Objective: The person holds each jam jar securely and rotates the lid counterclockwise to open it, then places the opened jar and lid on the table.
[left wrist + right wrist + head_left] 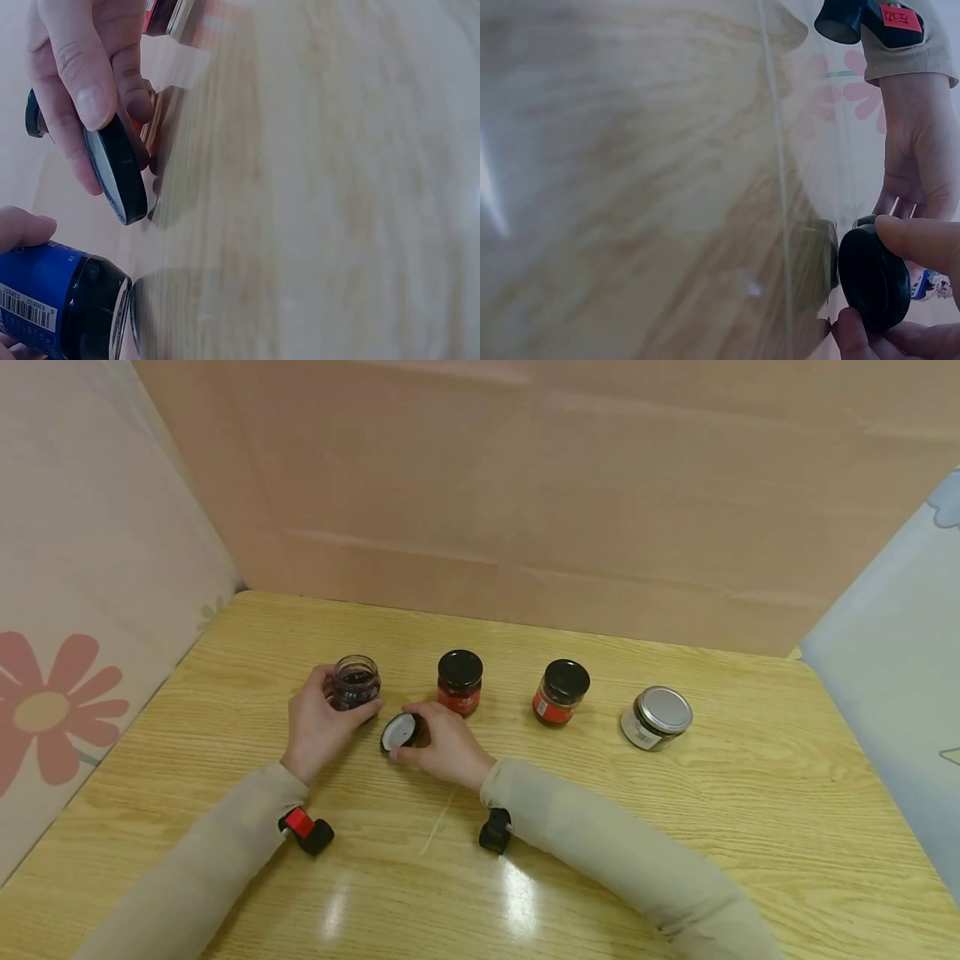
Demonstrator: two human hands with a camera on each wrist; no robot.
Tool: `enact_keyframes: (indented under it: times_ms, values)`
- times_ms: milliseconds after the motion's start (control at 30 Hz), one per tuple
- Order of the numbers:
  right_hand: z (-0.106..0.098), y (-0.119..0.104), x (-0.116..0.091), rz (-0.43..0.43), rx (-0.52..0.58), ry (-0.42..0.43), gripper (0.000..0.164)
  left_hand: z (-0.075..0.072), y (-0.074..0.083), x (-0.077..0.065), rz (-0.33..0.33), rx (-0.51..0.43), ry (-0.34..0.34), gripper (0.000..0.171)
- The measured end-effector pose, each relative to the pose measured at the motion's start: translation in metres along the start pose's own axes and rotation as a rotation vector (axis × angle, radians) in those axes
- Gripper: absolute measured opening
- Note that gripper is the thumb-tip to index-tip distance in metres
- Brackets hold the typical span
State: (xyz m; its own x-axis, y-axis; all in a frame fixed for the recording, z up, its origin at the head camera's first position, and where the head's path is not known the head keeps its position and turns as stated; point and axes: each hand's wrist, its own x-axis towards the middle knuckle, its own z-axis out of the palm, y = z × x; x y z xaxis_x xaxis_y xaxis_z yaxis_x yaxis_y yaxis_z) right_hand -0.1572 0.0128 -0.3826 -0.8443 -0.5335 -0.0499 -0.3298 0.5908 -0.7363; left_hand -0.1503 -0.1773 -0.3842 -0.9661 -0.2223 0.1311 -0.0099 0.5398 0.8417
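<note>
You had your left arm angled up from the lower left of the head frame, with the left hand [321, 724] cupped around the open jar [357, 692] left of centre, thumb across its near right side and fingers round the far left. Your right arm came in from the lower right, bent toward the middle, and the right hand [450, 747] pinched the black lid [398, 732] between thumb and fingers at its rim. The lid was tilted, its pale underside facing left, just beside the jar and apart from it. In the left wrist view, the jar's blue label sat at lower left under your thumb, with the lid above it in the upper left. The jar stood upright on the wooden table [600, 827]. Two black-lidded jars [460, 670] [567, 680] with red labels stood near the middle of the head frame, and a silver-lidded jar [665, 710] right of them
</note>
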Motion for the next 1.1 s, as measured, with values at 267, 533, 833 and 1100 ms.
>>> enact_keyframes:
  times_ms: [267, 533, 833, 1100]
  values:
    - [0.000, -0.001, 0.005, 0.019, -0.020, -0.016, 0.063, -0.001, 0.000, 0.004, 0.003, -0.002, -0.007, 0.061]
    - [-0.003, -0.005, 0.013, 0.013, -0.093, -0.056, 0.061, -0.004, 0.001, 0.008, -0.020, 0.048, -0.015, 0.063]
    - [-0.001, -0.007, 0.016, 0.033, -0.136, -0.070, 0.060, -0.005, -0.002, 0.011, -0.005, 0.072, -0.004, 0.061]
    - [0.000, -0.008, 0.016, 0.019, -0.156, -0.068, 0.057, -0.006, -0.004, 0.011, -0.015, 0.078, -0.010, 0.062]
